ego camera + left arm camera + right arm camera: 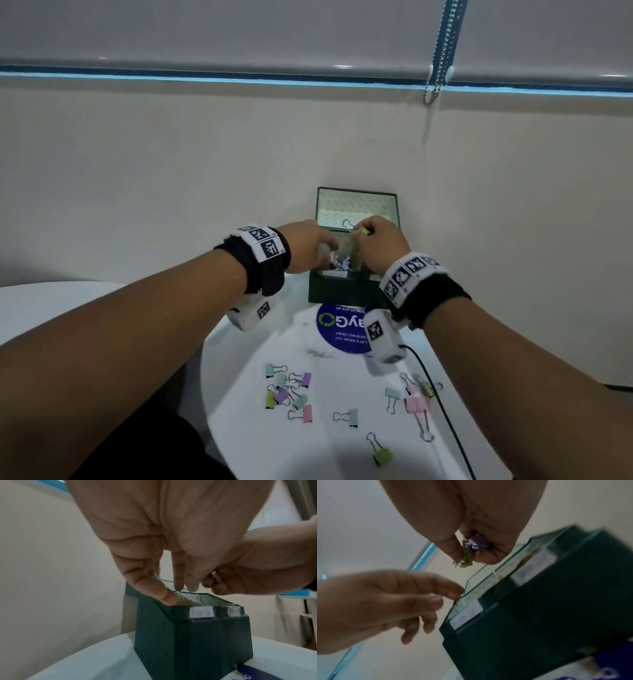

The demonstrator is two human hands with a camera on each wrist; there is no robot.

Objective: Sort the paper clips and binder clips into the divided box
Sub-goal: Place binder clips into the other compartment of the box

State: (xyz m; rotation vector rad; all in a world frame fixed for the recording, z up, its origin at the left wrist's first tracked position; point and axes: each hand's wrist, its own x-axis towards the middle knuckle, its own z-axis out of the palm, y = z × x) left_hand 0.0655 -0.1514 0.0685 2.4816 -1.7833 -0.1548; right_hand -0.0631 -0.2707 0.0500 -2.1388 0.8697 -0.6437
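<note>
A dark green divided box (342, 291) stands open at the table's far edge, its lid raised behind it. Two white labels (201, 612) mark its front compartments. My right hand (363, 233) hovers over the box and pinches a purple binder clip (477, 545) together with a green binder clip (467, 557). My left hand (327, 250) hangs over the left compartment with loose fingers, one fingertip (169, 599) touching the box's left rim, and nothing shows in it. Several pastel binder clips (287, 390) lie scattered on the near table.
The round white table (239, 377) carries a blue round sticker (339, 329) in front of the box. A black cable (442, 404) runs along the right side past pink clips (416, 402). A beige wall stands close behind the box.
</note>
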